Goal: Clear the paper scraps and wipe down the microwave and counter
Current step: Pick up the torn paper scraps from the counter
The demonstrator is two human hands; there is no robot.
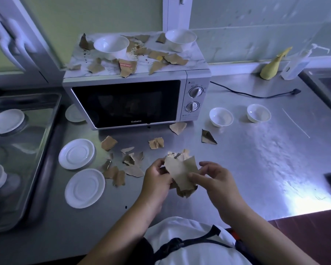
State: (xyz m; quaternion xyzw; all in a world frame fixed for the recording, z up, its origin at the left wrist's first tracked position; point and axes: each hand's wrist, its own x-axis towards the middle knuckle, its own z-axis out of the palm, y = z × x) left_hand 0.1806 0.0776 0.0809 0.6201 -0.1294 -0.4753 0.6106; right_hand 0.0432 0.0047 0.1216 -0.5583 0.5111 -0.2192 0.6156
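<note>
My left hand (157, 180) and my right hand (216, 178) together hold a bunch of brown paper scraps (181, 171) above the steel counter (256, 153). Fingers of both hands curl round the bunch from either side. More loose scraps (126, 165) lie on the counter left of my hands, and others (208, 137) lie farther back. The silver microwave (136, 100) stands behind them with its door closed. Its marbled top carries several torn scraps (159, 58), dark spots and two white bowls (111, 45).
Three white saucers (76, 153) lie left of the scraps. Two small white cups (221, 116) stand right of the microwave, near its black power cord (256, 94). A yellow cloth (271, 68) and a pump bottle (298, 64) stand at the back right. A steel tray (36, 150) with dishes sits at the left.
</note>
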